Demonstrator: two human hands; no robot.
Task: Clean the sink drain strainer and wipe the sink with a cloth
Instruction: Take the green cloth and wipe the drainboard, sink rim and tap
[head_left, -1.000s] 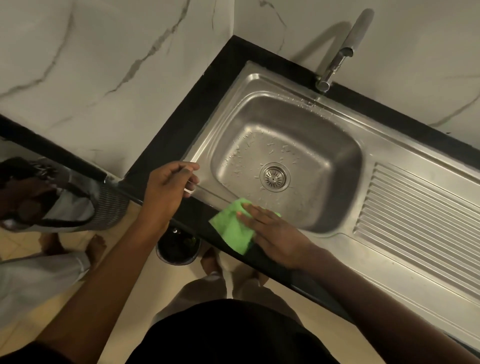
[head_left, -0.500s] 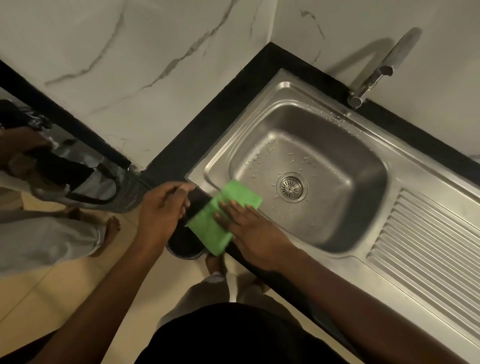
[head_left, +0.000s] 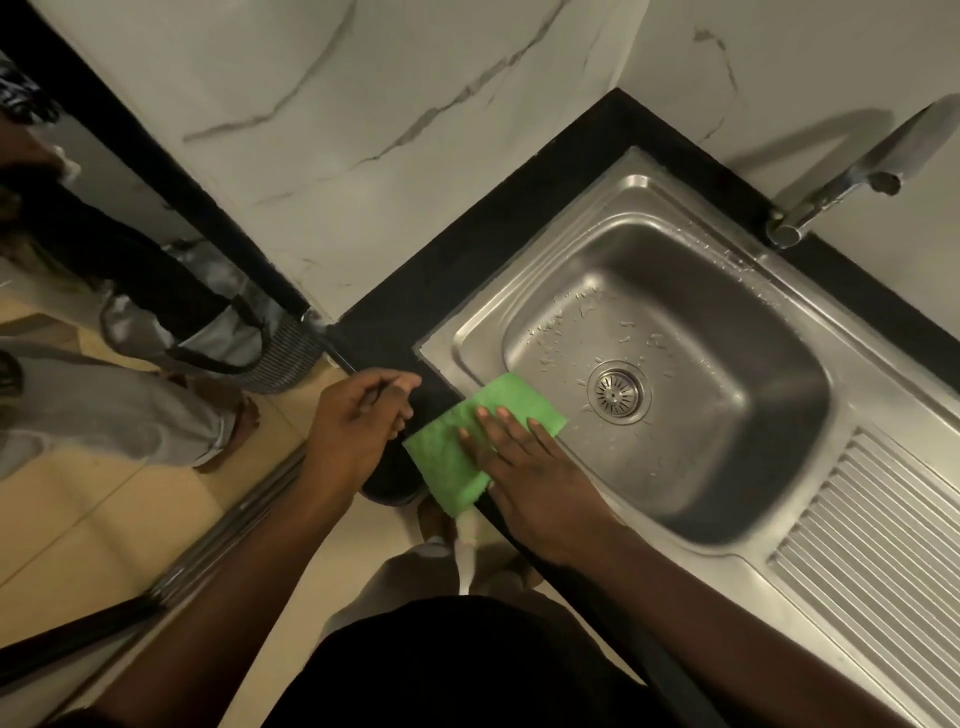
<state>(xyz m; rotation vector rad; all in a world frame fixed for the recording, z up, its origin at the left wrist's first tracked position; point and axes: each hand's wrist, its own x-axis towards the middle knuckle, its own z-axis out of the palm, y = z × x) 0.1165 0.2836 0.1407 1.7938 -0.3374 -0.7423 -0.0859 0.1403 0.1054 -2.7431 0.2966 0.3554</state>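
Pressing flat with fingers spread, the right hand (head_left: 524, 467) pins the green cloth (head_left: 467, 441) against the near-left rim of the sink (head_left: 779, 312), probably so the whole palm can drag it along the steel; part of the cloth hangs past the counter edge below the palm. Beyond the fingertips, the strainer (head_left: 617, 392) sits in its drain at the bottom of the wet basin, apart from the cloth. Just left of the cloth, the left hand (head_left: 358, 421) is curled with thumb and fingers pinched on something thin, which cannot be identified.
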